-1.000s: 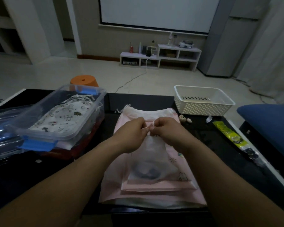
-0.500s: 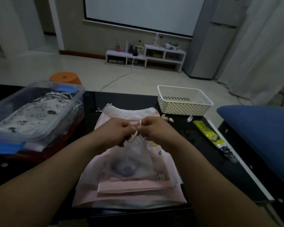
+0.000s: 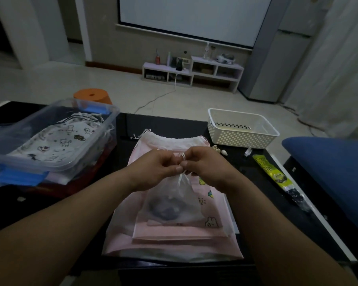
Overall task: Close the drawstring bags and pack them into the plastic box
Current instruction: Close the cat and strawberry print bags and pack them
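Dim living-room light falls on the black table (image 3: 246, 178) in front of you, with a projection screen (image 3: 194, 15) and a low white shelf unit (image 3: 194, 73) against the far wall. At the table's middle lies a pile of pink bags (image 3: 174, 242), flat and stacked, the largest at the bottom with its gathered mouth at the far end. On top of that pile sits the small translucent bag (image 3: 174, 203), something dark showing through it, its neck bunched and raised off the pile. Your left hand (image 3: 155, 169) and right hand (image 3: 207, 164) meet just above the pile's far half, knuckles nearly touching. Each pinches the white drawstring (image 3: 181, 159) at the bag's neck between thumb and curled fingers, a narrow grip on the cord. Left of the pile stands the plastic box (image 3: 110, 116), clear and open-topped, a blue latch (image 3: 19, 178) on its near end and a white printed bag (image 3: 58, 139) lying inside. Beyond the pile to the right is a white perforated basket (image 3: 244, 137), and between it and the pile lie a few small pale bits (image 3: 220, 150), too small to identify. Right of the pile a yellow-green packet (image 3: 271, 172) lies along the table edge. Beyond the pile to the left, an orange stool (image 3: 92, 96) shows behind the box.
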`<state>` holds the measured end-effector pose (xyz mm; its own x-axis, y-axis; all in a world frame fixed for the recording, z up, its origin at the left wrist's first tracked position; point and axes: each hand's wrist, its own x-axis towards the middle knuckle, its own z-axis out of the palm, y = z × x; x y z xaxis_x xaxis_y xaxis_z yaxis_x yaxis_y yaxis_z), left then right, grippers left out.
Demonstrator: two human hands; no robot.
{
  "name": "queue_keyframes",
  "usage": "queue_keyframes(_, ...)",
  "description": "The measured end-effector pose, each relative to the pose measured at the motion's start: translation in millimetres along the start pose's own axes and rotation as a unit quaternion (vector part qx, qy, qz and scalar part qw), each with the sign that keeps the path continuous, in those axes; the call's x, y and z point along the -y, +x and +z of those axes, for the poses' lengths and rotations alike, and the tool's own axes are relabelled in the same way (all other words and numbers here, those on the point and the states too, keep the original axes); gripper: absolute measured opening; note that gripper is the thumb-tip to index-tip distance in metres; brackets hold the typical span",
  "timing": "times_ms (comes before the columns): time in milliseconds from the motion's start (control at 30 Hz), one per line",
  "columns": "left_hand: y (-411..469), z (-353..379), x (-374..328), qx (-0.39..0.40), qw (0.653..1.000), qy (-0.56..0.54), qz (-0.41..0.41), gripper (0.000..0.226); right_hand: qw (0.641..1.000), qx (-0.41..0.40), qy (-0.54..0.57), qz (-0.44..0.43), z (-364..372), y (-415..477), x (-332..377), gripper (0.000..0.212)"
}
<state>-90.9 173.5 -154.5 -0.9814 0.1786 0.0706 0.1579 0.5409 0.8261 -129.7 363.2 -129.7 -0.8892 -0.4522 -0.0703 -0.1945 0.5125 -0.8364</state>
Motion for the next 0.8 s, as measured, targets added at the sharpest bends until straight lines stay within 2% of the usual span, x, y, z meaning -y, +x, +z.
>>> queue_keyframes(233,2.8,-1.2,6.3,-0.002,0.999,-0.007,-0.031,0.033,0.996,-0.036,-0.07,-0.044,7.5,5.3,-2.5,0.009)
queue_keyframes(300,3.4,0.7,6.1,-0.005,1.0,0.004,-0.03,0.03,0.992,-0.052,-0.095,-0.069,12.2,6.3,-2.1,0.008)
queue_keyframes(400,3.2,5.0,3.8,-0.006,0.999,0.03,-0.008,0.009,0.981,-0.07,-0.143,-0.111,20.2,4.8,-1.4,0.008)
queue_keyframes(533,4.4,5.3,8.0,-0.011,0.999,0.034,-0.023,0.014,0.969,-0.092,-0.181,-0.143,24.6,3.4,-1.7,0.008)
queue_keyframes(633,4.4,1.0,8.7,0.015,0.999,-0.011,-0.039,0.018,0.969,-0.097,-0.179,-0.143,23.7,3.9,-2.7,0.009)
queue_keyframes(800,3.4,-9.9,13.0,0.06,0.988,-0.126,-0.07,0.01,0.972,-0.084,-0.165,-0.142,22.9,2.2,-1.0,0.013)
